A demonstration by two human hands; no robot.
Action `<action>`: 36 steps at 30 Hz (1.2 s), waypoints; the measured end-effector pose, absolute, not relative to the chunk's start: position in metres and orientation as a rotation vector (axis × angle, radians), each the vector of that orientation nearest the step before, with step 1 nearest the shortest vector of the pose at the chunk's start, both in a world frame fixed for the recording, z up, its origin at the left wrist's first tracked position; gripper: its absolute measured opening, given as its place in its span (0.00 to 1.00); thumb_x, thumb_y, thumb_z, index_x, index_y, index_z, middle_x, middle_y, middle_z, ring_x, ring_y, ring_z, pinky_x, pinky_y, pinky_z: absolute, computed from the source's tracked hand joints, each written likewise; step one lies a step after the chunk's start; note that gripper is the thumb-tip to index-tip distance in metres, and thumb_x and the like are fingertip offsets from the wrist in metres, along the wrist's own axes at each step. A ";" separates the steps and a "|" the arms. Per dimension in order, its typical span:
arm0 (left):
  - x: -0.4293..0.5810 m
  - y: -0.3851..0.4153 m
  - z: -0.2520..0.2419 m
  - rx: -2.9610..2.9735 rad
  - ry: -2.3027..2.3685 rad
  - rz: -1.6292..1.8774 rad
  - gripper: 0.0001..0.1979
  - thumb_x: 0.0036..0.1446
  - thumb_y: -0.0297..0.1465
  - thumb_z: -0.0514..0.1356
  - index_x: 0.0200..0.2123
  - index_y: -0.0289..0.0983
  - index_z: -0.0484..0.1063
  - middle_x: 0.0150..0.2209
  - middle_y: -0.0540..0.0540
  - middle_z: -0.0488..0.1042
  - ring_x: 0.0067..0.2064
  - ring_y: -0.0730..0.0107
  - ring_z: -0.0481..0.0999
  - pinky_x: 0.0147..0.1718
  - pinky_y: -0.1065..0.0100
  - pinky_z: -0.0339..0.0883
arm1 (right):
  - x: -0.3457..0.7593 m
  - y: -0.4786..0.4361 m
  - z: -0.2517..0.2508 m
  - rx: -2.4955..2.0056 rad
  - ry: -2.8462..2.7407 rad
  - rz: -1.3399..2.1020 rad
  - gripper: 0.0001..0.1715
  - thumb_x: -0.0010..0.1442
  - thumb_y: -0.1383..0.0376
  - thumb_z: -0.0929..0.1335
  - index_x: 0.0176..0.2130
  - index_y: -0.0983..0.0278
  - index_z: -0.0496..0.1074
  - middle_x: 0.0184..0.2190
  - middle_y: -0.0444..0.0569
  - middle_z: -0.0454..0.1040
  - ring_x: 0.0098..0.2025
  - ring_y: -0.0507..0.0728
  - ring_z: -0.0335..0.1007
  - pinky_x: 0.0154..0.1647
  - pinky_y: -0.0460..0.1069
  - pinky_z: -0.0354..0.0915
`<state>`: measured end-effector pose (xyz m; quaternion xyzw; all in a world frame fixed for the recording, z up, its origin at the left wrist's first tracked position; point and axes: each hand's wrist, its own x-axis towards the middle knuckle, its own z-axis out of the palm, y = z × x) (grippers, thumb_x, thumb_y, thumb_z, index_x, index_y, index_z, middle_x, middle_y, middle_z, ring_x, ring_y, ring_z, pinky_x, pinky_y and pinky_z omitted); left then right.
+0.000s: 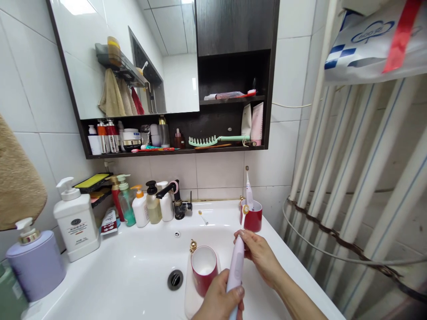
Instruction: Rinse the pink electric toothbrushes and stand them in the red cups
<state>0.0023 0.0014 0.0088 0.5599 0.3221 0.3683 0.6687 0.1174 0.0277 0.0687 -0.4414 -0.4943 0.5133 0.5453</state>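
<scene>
Left hand [216,303] gripped the toothbrush [237,260] handle, right hand [262,255] pinched its neck, beside the red cup [204,271]; brushing not yet begun

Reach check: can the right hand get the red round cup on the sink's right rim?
Likely yes: red round cup sits just beyond right hand, nothing between; its fingers are busy on the pale lilac electric toothbrush.

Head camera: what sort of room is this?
Most likely a home bathroom: a white ceramic washbasin with a black tap, a dark wooden mirror cabinet stocked with toiletry bottles, and a lilac electric toothbrush held in the left hand and right hand.
</scene>
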 end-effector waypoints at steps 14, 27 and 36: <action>0.002 0.002 0.010 1.267 0.741 0.857 0.14 0.39 0.38 0.52 0.26 0.35 0.53 0.14 0.57 0.59 0.11 0.84 0.57 0.09 0.79 0.48 | 0.117 0.029 0.065 -1.040 -1.153 1.242 0.18 0.45 0.56 0.59 0.26 0.67 0.66 0.18 0.42 0.60 0.20 0.48 0.56 0.22 0.45 0.57; 0.002 0.001 0.009 1.294 0.781 0.835 0.14 0.39 0.38 0.52 0.26 0.35 0.53 0.14 0.57 0.58 0.11 0.85 0.56 0.10 0.79 0.50 | 0.120 0.030 0.066 -1.008 -1.105 1.146 0.14 0.43 0.57 0.61 0.26 0.66 0.65 0.17 0.41 0.59 0.20 0.47 0.53 0.22 0.44 0.56; 0.003 0.001 0.008 1.298 0.790 0.827 0.12 0.40 0.36 0.51 0.26 0.35 0.52 0.13 0.58 0.59 0.11 0.85 0.56 0.10 0.79 0.49 | 0.120 0.030 0.067 -1.014 -1.124 1.152 0.13 0.43 0.57 0.61 0.23 0.66 0.65 0.17 0.41 0.58 0.20 0.47 0.53 0.22 0.44 0.56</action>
